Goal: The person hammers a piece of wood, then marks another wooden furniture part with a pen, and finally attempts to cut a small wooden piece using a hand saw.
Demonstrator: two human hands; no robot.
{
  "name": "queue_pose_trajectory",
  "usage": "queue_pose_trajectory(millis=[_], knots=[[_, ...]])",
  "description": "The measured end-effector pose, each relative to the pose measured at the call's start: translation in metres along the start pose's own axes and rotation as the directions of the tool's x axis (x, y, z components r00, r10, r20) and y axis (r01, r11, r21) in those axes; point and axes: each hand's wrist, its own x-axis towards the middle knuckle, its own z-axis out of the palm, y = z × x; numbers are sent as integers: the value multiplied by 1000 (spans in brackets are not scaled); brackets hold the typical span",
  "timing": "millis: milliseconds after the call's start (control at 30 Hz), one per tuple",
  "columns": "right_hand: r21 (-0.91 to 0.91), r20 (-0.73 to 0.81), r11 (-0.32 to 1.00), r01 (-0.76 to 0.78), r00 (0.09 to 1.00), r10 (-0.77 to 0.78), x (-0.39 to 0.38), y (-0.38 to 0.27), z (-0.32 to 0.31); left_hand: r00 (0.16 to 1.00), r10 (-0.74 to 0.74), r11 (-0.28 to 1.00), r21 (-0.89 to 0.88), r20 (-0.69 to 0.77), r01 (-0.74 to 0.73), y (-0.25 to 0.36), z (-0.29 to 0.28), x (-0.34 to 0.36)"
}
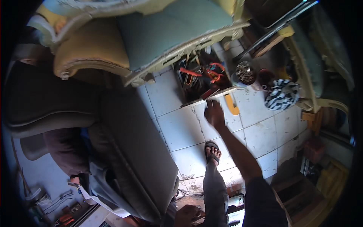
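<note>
My right hand (pixel 215 115) reaches to the front edge of a wooden tool box (pixel 193 103) on the floor, its fingers drawn together. A small dark red block (pixel 210 93) sits just beyond the fingertips; whether they grip it is too dim to tell. Inside the box lie orange-handled tools (pixel 216 72), a red-handled tool (pixel 190 72) and several darker tools. Beside my right hand, a yellow curved piece (pixel 231 104) rests on the tiles. Low in the view, my left hand (pixel 187 215) is curled near my leg, around something small and dark that I cannot make out.
A grey padded seat (pixel 134 151) stands at the left. Behind the box is a carved sofa frame with green upholstery (pixel 170 32). To the right are a tub of small metal parts (pixel 245 73) and a striped cloth bundle (pixel 282 94). My sandalled foot (pixel 213 152) is on the tiles.
</note>
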Motion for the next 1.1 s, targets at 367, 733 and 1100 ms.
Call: queue_pose_trajectory(millis=[367, 733, 1100], knots=[[-205, 189, 937, -284, 927, 323, 186, 14, 61, 998, -68, 987, 142, -3, 68, -24, -17, 46], [652, 244, 369, -662, 645, 724, -206, -114, -159, 973, 50, 997, 46, 225, -62, -46, -122, -14], [222, 29, 368, -903, 383, 923, -630, -347, -214, 894, -103, 721, 652, 436, -234, -35, -240, -163]])
